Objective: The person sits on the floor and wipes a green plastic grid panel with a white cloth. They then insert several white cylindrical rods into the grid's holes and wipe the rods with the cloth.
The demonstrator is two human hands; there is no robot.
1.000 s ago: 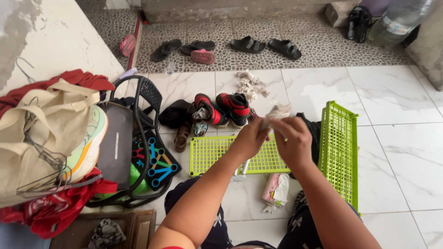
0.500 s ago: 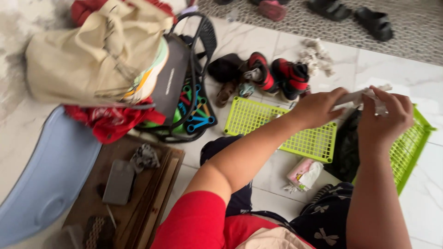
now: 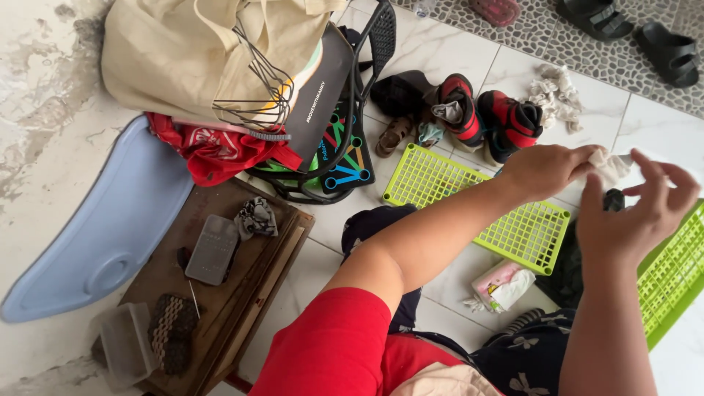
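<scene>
View from my head, looking down at a tiled floor (image 3: pixel 440 44). My left hand (image 3: pixel 546 170) and right hand (image 3: pixel 638 213) meet over the floor at the right of the frame, both holding one small white cloth (image 3: pixel 610 167) — the left grip is closed on its near end, the right grip pinches its far end between thumb and fingertips, the other fingers spread loosely. The cloth hangs clear of the floor, above the gap between two lime-green plastic grid panels: one panel (image 3: pixel 469 209) lies flat beneath my left forearm, the second (image 3: pixel 671 271) stands tilted at the right edge. Under my right hand sits one dark bundle (image 3: pixel 568 264), and just beside it one small pink-and-white packet (image 3: pixel 502 284). Behind the flat panel stand two red-and-black shoes (image 3: pixel 488 117), a crumpled grey rag (image 3: pixel 556 94) to their right. Two dark sandals (image 3: pixel 631 33) lie on the pebbled strip beyond. At upper left, one black wire basket (image 3: pixel 352 110) carries a beige cloth bag (image 3: pixel 198 59) and red fabric (image 3: pixel 220 150). At lower left — one wooden board (image 3: pixel 242 286) bearing a grey rectangular block (image 3: pixel 213 249), beside one pale-blue plastic tray (image 3: pixel 103 235).
</scene>
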